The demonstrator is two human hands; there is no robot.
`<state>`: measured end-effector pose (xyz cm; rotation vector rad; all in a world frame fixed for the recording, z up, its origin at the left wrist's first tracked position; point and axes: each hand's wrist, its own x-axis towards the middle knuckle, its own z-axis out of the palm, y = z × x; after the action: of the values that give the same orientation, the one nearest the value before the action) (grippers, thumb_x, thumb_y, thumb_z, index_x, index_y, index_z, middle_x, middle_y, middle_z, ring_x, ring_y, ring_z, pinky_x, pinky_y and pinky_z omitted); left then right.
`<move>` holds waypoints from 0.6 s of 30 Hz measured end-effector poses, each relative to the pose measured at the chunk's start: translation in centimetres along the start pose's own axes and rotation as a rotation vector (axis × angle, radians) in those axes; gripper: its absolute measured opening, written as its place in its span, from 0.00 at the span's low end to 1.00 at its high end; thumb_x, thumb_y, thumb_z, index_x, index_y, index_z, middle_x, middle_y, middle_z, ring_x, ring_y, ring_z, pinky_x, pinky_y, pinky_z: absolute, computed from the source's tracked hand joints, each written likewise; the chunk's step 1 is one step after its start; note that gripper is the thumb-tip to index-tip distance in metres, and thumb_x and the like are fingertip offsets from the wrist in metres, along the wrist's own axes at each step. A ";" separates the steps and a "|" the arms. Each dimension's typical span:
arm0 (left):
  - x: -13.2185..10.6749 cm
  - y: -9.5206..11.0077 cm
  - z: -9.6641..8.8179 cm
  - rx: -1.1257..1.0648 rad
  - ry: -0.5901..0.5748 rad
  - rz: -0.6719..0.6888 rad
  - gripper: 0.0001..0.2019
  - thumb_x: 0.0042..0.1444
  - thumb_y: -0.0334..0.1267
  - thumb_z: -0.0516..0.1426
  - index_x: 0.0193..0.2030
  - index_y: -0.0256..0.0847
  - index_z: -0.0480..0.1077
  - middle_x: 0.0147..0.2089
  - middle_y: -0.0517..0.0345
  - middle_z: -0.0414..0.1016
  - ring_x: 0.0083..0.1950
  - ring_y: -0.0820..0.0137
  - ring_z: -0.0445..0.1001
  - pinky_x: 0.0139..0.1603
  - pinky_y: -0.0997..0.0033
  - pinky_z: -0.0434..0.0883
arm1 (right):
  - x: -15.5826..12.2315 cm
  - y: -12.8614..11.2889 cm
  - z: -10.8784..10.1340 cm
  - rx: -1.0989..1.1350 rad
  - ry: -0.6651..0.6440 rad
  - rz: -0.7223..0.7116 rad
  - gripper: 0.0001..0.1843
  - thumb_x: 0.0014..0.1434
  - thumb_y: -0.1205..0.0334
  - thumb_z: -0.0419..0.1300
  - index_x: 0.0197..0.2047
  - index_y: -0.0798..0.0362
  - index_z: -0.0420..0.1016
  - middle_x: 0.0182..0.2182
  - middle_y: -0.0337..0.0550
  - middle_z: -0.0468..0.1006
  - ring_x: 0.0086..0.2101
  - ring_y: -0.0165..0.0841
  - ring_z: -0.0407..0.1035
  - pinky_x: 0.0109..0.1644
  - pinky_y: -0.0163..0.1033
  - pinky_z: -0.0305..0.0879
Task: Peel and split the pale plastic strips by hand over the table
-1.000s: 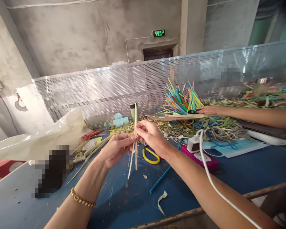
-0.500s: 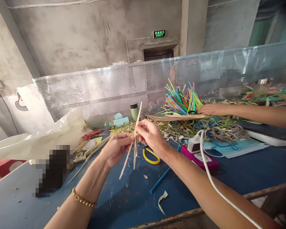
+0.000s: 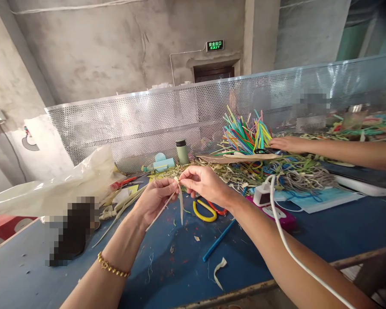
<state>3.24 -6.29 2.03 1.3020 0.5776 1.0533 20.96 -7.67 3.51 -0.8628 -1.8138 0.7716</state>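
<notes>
Pale flat straw-like strips (image 3: 181,209) meet in a small fold or knot between my two hands, above the blue table. My left hand (image 3: 156,195) pinches this folded part with thumb and forefinger; one thin end slants down past its palm. From the right, my right hand (image 3: 206,182) is closed on the same strips, fingertips almost touching the left ones. Another end hangs straight down between the hands. The fingers partly hide the fold. Below my right hand lie a yellow scissor-like handle (image 3: 205,219) and a red one (image 3: 221,211).
A blue stick (image 3: 219,240) and scraps lie on the blue table (image 3: 167,274). A white cable (image 3: 287,244) runs over my right forearm from a magenta box (image 3: 284,219). Behind are a green bottle (image 3: 182,152), colourful sticks (image 3: 244,133) and another person's hand (image 3: 286,144).
The long upper end of the strip no longer sticks up above my fingers, and the lower-left end has swung closer to my left palm. The other person's hand has shifted slightly right.
</notes>
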 end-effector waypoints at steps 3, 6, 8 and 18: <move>0.0 0.0 -0.1 0.002 -0.001 0.003 0.08 0.50 0.33 0.65 0.25 0.32 0.74 0.23 0.58 0.69 0.23 0.79 0.63 0.26 0.77 0.61 | 0.0 0.0 -0.1 -0.125 0.023 -0.099 0.03 0.57 0.66 0.58 0.32 0.56 0.72 0.22 0.37 0.72 0.21 0.25 0.65 0.25 0.32 0.62; 0.1 -0.1 -0.3 0.005 -0.003 -0.005 0.09 0.51 0.34 0.65 0.24 0.32 0.74 0.23 0.57 0.69 0.22 0.79 0.62 0.25 0.77 0.60 | 0.0 0.2 0.1 -0.216 0.050 -0.192 0.03 0.56 0.69 0.58 0.30 0.55 0.72 0.24 0.37 0.72 0.24 0.25 0.63 0.27 0.32 0.60; 0.1 -0.1 -0.4 -0.005 -0.011 -0.019 0.10 0.51 0.35 0.65 0.24 0.31 0.74 0.23 0.57 0.69 0.22 0.80 0.62 0.24 0.77 0.60 | 0.1 0.4 0.1 -0.233 0.050 -0.228 0.04 0.56 0.69 0.57 0.30 0.56 0.72 0.24 0.37 0.71 0.25 0.26 0.62 0.28 0.32 0.59; -0.1 0.3 -0.6 -0.023 -0.051 -0.034 0.10 0.52 0.34 0.64 0.24 0.31 0.73 0.22 0.58 0.69 0.21 0.80 0.63 0.24 0.78 0.61 | 0.2 0.2 -0.1 -0.259 0.089 -0.296 0.06 0.57 0.67 0.58 0.28 0.55 0.72 0.25 0.36 0.68 0.26 0.25 0.59 0.28 0.33 0.57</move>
<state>2.64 -6.14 2.14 1.2910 0.5464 0.9936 21.00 -7.40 3.47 -0.7543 -1.9314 0.3110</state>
